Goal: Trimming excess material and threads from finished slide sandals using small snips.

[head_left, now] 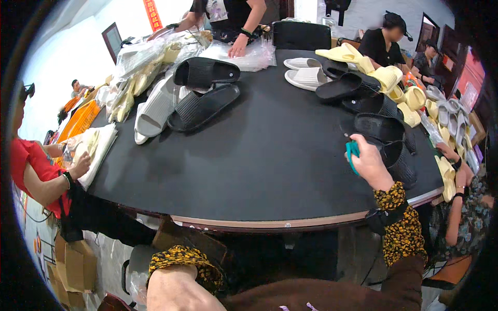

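My right hand (369,161) is closed around small teal-handled scissors (352,155), over the right side of the black table. Just beyond and beside it lie black ribbed slippers (378,127), the nearest partly hidden behind the hand. At the bottom edge, only the back of my left hand (179,290) and its wrist show, below the patterned cuff; its fingers are out of sight. Farther off on the left half of the table, two black slippers (207,106) rest against grey slippers (156,108). Two white-and-grey slippers (306,78) lie at the far right.
Pale yellow slippers (388,78) are heaped along the right edge, near a co-worker's hand (448,152). Clear plastic bags (244,56) cover the far left, where another person's hands work. A person in red (36,160) sits at left beside white bags (98,150). A black chair (302,35) stands behind.
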`<action>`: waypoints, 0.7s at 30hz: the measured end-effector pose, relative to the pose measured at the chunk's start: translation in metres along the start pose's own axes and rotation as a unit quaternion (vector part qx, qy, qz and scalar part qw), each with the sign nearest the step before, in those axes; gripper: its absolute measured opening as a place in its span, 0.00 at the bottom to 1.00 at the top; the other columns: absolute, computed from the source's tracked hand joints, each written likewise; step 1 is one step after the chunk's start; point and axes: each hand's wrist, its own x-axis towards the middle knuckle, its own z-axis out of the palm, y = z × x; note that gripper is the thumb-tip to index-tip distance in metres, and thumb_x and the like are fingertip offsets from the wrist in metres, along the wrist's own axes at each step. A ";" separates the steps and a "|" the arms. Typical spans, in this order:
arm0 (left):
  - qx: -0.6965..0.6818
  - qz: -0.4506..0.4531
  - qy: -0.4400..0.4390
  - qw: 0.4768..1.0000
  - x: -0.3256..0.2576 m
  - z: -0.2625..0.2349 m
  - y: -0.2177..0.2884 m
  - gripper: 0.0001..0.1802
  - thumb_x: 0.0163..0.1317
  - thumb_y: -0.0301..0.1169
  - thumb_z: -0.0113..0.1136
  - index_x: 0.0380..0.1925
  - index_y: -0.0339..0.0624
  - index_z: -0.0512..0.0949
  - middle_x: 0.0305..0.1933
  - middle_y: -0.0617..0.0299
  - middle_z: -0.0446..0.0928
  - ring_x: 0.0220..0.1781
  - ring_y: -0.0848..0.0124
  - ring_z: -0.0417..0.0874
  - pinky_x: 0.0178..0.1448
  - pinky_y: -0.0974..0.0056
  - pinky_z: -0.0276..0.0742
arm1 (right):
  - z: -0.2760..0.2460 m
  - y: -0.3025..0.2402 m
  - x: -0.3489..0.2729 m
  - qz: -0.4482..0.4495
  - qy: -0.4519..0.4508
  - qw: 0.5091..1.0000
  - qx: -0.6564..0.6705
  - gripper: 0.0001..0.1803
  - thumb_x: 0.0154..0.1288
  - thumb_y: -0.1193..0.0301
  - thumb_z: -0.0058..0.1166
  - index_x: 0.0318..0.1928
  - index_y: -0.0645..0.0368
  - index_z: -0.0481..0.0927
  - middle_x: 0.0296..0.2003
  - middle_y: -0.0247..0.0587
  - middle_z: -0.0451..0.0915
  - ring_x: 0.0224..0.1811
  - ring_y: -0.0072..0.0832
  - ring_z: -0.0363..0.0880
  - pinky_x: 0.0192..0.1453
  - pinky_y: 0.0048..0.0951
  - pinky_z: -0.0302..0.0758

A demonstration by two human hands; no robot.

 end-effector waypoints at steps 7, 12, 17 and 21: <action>-0.002 -0.059 -0.016 0.998 -0.005 0.005 -0.001 0.10 0.62 0.25 0.48 0.24 0.34 0.76 0.21 0.57 0.67 0.19 0.68 0.66 0.22 0.66 0.57 | -0.009 0.046 0.007 0.043 0.081 0.995 -0.038 0.19 0.54 0.69 0.58 0.46 0.60 0.71 0.28 0.59 0.78 0.34 0.54 0.78 0.37 0.45 0.73; -0.005 -0.062 -0.018 0.998 -0.008 0.005 -0.002 0.11 0.63 0.25 0.48 0.26 0.32 0.77 0.22 0.56 0.69 0.19 0.68 0.66 0.22 0.66 0.57 | -0.016 0.082 0.009 0.070 0.116 0.988 -0.079 0.22 0.52 0.69 0.59 0.48 0.59 0.71 0.32 0.59 0.78 0.38 0.51 0.78 0.40 0.42 0.73; -0.088 -0.081 0.050 0.992 -0.014 -0.023 -0.011 0.10 0.64 0.28 0.51 0.32 0.33 0.80 0.28 0.49 0.74 0.24 0.67 0.73 0.24 0.67 0.62 | -0.018 0.074 0.006 0.112 0.080 0.990 -0.030 0.24 0.51 0.70 0.61 0.48 0.61 0.71 0.31 0.55 0.78 0.34 0.47 0.79 0.37 0.39 0.73; 0.016 -0.134 0.278 0.951 0.016 -0.019 -0.011 0.03 0.60 0.26 0.55 0.33 0.44 0.78 0.18 0.53 0.74 0.18 0.58 0.74 0.26 0.55 0.74 | -0.020 0.022 0.007 0.053 0.054 0.995 0.058 0.23 0.51 0.72 0.61 0.48 0.63 0.70 0.26 0.50 0.77 0.26 0.36 0.77 0.33 0.32 0.71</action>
